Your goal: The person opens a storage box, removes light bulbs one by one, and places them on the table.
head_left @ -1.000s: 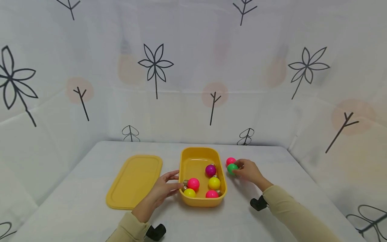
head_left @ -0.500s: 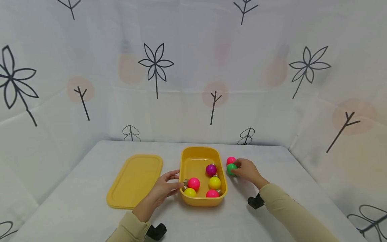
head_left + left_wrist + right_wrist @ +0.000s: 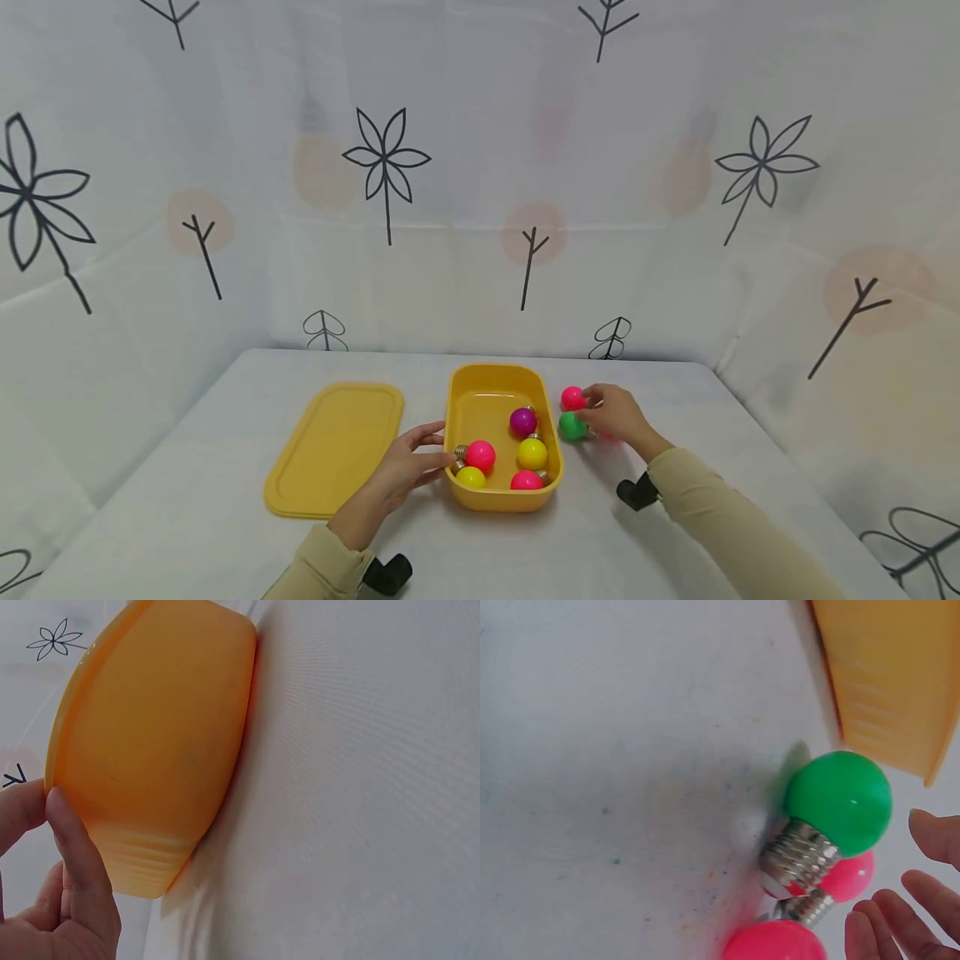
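Note:
A yellow plastic container [image 3: 498,500] stands at the middle of the table with several coloured light bulbs inside, among them a purple bulb [image 3: 522,422] and a yellow bulb [image 3: 532,455]. My left hand [image 3: 405,471] pinches its left rim between thumb and finger, as the left wrist view shows. Right of the container lie a green bulb [image 3: 840,802], a pink bulb [image 3: 573,398] beyond it and another pink bulb [image 3: 776,943] mostly hidden in the head view. Over these bulbs hovers my right hand [image 3: 618,415], thumb and fingers apart and nothing held between them.
A yellow lid [image 3: 333,450] lies flat on the white table [image 3: 225,500], left of the container. Behind the table hangs a white cloth [image 3: 450,283] with printed plants. Each wrist carries a black camera mount [image 3: 637,492].
The right hand has come off the green bulb and shifted slightly away, towards the far pink bulb. The green bulb sits a little nearer. The left hand stays put.

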`<state>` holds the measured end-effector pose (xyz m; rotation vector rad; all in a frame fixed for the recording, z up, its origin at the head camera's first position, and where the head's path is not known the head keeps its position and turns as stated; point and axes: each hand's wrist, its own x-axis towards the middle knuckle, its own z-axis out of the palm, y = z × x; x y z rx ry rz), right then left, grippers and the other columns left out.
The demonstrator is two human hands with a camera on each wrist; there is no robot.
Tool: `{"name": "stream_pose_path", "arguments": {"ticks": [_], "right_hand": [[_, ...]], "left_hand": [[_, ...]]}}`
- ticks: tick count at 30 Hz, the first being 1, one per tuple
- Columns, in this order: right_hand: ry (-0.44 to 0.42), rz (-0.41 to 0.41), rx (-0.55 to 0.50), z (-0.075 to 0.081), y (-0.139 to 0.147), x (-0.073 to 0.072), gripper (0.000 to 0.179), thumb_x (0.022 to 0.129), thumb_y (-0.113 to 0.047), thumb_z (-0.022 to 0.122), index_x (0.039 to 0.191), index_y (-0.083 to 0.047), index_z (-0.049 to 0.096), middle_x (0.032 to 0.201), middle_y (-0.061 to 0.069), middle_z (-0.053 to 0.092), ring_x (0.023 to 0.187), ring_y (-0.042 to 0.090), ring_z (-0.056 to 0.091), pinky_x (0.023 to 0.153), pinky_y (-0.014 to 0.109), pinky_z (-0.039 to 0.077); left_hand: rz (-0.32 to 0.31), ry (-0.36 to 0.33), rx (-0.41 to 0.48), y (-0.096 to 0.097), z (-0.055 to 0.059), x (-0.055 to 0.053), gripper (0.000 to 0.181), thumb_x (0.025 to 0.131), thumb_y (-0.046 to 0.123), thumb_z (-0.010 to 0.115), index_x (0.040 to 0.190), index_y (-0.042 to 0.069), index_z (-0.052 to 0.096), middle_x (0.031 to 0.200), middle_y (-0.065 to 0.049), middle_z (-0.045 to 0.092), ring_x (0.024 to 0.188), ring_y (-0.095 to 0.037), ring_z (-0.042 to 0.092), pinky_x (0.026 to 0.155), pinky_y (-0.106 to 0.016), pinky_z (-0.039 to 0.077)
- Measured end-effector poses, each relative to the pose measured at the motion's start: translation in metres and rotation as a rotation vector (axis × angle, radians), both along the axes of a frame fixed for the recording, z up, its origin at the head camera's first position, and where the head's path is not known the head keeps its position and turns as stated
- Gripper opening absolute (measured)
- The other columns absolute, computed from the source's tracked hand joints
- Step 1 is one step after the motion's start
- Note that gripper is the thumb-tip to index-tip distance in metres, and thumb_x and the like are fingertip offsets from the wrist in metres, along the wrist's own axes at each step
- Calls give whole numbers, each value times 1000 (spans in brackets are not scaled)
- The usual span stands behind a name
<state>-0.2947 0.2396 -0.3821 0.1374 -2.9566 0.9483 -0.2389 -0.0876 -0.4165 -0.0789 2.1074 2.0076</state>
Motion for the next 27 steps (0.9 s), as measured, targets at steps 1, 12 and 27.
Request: {"name": "stream_pose_path", "arguments": {"ticks": [1,12,27], "right_hand": [[2,1,-4,2,0,0,40,82,-15,69,114,8,58,97,15,60,88,29,56,75,37,53],[10,27,-57,17,-5,-5,41,84,-16,68,118,4,57,106,18,59,94,30,55,73,35,54],[43,29,-67,38,-33,-5,37,83,-15,70,115,0,60,102,15,60,94,29,56,76,34,54]], "left_hand": [[1,-1,-1,0,0,0,62,79,10,74,134,8,48,112,-11,52,90,-22,56,79,-32,53],[-2,0,5,-1,1,1,62,78,10,75,135,7,48,114,-12,51,90,-23,56,79,-33,53],[-9,3,10,-1,1,0,61,79,9,74,134,8,49,114,-12,50,90,-22,57,79,-32,53]]}}
